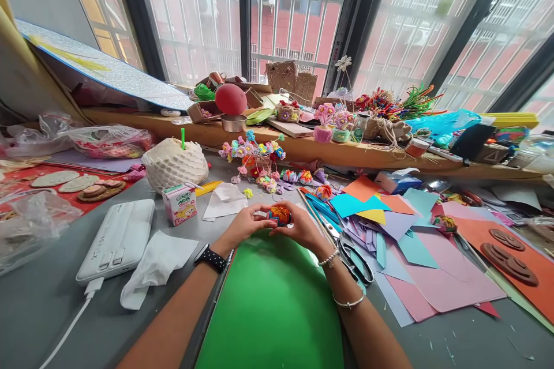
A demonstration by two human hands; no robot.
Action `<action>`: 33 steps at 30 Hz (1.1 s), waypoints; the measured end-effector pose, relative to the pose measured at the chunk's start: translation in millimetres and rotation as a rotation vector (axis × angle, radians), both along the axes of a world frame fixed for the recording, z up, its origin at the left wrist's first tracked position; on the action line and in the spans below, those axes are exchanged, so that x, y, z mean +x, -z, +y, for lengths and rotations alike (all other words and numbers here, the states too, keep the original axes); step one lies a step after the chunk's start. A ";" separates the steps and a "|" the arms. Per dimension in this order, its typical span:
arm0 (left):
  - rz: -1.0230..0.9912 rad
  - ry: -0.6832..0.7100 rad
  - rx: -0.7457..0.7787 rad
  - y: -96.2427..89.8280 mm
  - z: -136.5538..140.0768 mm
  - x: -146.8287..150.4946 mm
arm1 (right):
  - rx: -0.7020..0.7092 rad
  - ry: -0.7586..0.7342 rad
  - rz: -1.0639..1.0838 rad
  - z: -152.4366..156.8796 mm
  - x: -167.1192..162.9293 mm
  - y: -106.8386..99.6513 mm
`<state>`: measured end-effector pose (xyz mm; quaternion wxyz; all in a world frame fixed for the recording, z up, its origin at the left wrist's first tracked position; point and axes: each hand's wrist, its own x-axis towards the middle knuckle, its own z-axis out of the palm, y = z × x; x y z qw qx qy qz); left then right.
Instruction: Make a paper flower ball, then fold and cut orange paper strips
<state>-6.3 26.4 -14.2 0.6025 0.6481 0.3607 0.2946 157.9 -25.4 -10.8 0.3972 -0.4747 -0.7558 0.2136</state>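
Between my two hands is a small round folded-paper ball (279, 216), orange, red and blue. My left hand (249, 223) pinches its left side, and my right hand (302, 226) has its fingers curled round the right side. Both hands are at the far end of a glossy green board (272, 305). Beyond them lie similar colourful paper balls (305, 177). Black-handled scissors (357, 262) rest beside my right wrist, next to cut paper strips (359, 236).
On the left are a white power bank (116, 239) with a cable, crumpled tissue (158, 262), a small drink carton (179, 204) and a wrapped coconut (175, 164). Coloured paper sheets (450, 265) spread out on the right. Crafts and a red ball (231, 99) line the windowsill.
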 end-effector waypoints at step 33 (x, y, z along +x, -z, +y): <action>0.333 0.064 0.421 7.6 1.1 3.9 | -0.024 1.140 -0.259 -18.9 131.8 -7.5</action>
